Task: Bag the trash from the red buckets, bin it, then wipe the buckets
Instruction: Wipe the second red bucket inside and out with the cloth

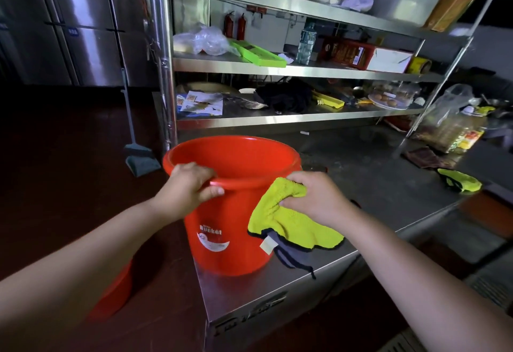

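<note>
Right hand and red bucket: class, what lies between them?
In the head view, a yellow cloth lies between the right hand and the red bucket; its fingers press the cloth against the bucket's outer wall.

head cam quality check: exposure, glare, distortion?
Head view: uneven light, with the red bucket, yellow cloth and both hands well lit, the floor at left and the right edge nearly black; glare on the steel shelf posts; wide-angle bending tilts the shelves; far items on the right are soft.
</note>
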A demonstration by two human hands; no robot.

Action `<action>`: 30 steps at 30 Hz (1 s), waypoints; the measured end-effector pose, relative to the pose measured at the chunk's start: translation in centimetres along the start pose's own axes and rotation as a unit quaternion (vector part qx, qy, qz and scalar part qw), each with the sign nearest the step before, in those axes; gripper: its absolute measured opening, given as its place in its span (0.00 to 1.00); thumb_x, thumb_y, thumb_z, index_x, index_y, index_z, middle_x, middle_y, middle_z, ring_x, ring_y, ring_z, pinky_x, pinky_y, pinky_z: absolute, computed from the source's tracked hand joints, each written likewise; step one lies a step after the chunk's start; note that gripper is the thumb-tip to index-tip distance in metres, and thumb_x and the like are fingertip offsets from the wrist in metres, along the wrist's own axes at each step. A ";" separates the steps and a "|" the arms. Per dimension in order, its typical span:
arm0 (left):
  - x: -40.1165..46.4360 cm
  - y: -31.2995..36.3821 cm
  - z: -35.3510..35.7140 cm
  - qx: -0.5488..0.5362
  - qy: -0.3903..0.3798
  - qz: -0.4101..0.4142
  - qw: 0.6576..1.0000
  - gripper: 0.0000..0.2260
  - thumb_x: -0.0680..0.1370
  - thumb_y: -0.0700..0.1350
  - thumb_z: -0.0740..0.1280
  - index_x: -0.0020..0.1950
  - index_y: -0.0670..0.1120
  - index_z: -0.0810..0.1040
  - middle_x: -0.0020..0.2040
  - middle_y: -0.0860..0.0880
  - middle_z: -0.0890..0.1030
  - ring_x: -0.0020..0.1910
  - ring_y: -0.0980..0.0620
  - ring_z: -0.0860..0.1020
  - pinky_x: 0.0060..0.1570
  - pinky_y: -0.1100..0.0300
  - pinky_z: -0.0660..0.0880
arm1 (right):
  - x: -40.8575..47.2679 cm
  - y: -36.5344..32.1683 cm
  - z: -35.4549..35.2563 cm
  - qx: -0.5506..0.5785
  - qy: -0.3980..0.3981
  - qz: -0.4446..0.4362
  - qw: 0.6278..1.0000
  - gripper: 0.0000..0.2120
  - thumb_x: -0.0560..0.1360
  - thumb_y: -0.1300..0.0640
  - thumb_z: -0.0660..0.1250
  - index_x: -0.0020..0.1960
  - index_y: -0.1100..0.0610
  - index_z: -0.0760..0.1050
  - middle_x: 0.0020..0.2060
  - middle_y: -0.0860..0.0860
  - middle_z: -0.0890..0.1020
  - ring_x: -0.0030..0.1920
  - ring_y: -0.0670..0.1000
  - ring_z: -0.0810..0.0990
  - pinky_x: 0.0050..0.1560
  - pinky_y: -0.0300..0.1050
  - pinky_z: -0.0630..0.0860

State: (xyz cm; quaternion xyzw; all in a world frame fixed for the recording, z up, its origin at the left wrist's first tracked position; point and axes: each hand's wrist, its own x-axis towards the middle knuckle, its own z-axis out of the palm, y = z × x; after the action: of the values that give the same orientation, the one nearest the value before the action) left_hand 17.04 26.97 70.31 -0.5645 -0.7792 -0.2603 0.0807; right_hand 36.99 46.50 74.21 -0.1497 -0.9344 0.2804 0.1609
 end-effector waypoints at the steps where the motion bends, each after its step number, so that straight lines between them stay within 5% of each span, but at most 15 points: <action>1: 0.8 -0.2 -0.6 -0.031 0.025 -0.025 0.999 0.35 0.70 0.72 0.53 0.48 0.42 0.80 0.40 0.47 0.79 0.45 0.45 0.77 0.49 0.53 0.69 | 0.2 -0.2 -0.2 -0.014 -0.008 0.000 1.000 0.08 0.66 0.53 0.74 0.44 0.50 0.79 0.38 0.43 0.81 0.43 0.48 0.79 0.47 0.53 0.77; 5: 2.9 -2.1 -1.8 -0.181 0.051 -0.146 0.971 0.13 0.76 0.52 0.67 0.52 0.43 0.80 0.45 0.44 0.81 0.49 0.43 0.79 0.56 0.48 0.74 | 1.8 -1.8 -0.3 -0.052 -0.048 -0.014 0.997 0.09 0.65 0.54 0.75 0.44 0.49 0.80 0.39 0.43 0.82 0.41 0.47 0.80 0.42 0.50 0.77; 8: 3.5 -3.0 -2.0 -0.250 0.025 -0.198 0.947 0.12 0.77 0.52 0.66 0.50 0.45 0.79 0.47 0.42 0.82 0.50 0.44 0.80 0.57 0.47 0.75 | 4.3 -3.3 0.1 -0.121 -0.090 -0.039 0.988 0.15 0.65 0.50 0.75 0.51 0.47 0.80 0.42 0.41 0.77 0.42 0.44 0.74 0.36 0.36 0.68; 11: 4.3 -3.5 -1.8 -0.296 0.019 -0.214 0.931 0.12 0.77 0.51 0.66 0.48 0.42 0.79 0.46 0.40 0.82 0.44 0.48 0.78 0.53 0.51 0.75 | 7.9 -4.9 1.3 -0.130 -0.106 -0.081 0.982 0.14 0.66 0.52 0.76 0.51 0.50 0.80 0.43 0.44 0.80 0.45 0.47 0.76 0.43 0.42 0.73; 15: 5.0 -5.0 -1.1 -0.332 -0.007 -0.233 0.914 0.11 0.78 0.52 0.65 0.42 0.45 0.78 0.34 0.50 0.76 0.35 0.54 0.72 0.36 0.65 0.70 | 10.8 -5.7 4.7 -0.214 0.008 -0.176 0.961 0.22 0.63 0.51 0.77 0.54 0.53 0.76 0.50 0.49 0.77 0.53 0.52 0.72 0.54 0.49 0.70; 18: 5.4 -7.0 -0.1 -0.352 -0.032 -0.262 0.898 0.12 0.78 0.54 0.63 0.48 0.46 0.79 0.44 0.48 0.80 0.45 0.53 0.76 0.48 0.60 0.72 | 10.4 -4.3 7.9 -0.272 0.149 -0.196 0.930 0.18 0.62 0.50 0.77 0.47 0.56 0.77 0.45 0.52 0.77 0.47 0.55 0.74 0.49 0.49 0.69; 21: 6.2 -9.0 0.7 -0.365 -0.049 -0.276 0.888 0.12 0.78 0.56 0.63 0.50 0.50 0.79 0.50 0.51 0.80 0.50 0.56 0.77 0.52 0.62 0.70 | 10.9 -3.3 10.0 -0.221 0.137 -0.192 0.946 0.07 0.70 0.55 0.73 0.43 0.58 0.79 0.40 0.54 0.79 0.44 0.58 0.76 0.45 0.52 0.74; 27: 7.8 -11.9 2.6 -0.392 -0.039 -0.303 0.868 0.13 0.77 0.57 0.64 0.38 0.50 0.79 0.33 0.59 0.81 0.35 0.61 0.78 0.34 0.70 0.73 | 10.8 -1.5 11.8 -0.222 0.039 -0.116 0.967 0.20 0.77 0.48 0.60 0.68 0.51 0.71 0.62 0.49 0.73 0.64 0.54 0.68 0.65 0.49 0.62; 30: 8.6 -12.4 3.3 -0.408 -0.044 -0.294 0.863 0.11 0.77 0.54 0.65 0.38 0.51 0.80 0.34 0.58 0.81 0.35 0.61 0.78 0.35 0.70 0.74 | 9.9 -1.1 11.9 -0.258 -0.008 -0.113 0.959 0.25 0.78 0.44 0.52 0.73 0.48 0.63 0.70 0.51 0.66 0.73 0.53 0.57 0.74 0.51 0.49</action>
State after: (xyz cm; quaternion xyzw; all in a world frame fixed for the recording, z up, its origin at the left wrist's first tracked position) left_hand 3.17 33.02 67.17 -0.3023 -0.7357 -0.5418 -0.2717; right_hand 23.22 43.59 67.59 -0.0768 -0.9872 0.0112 0.1396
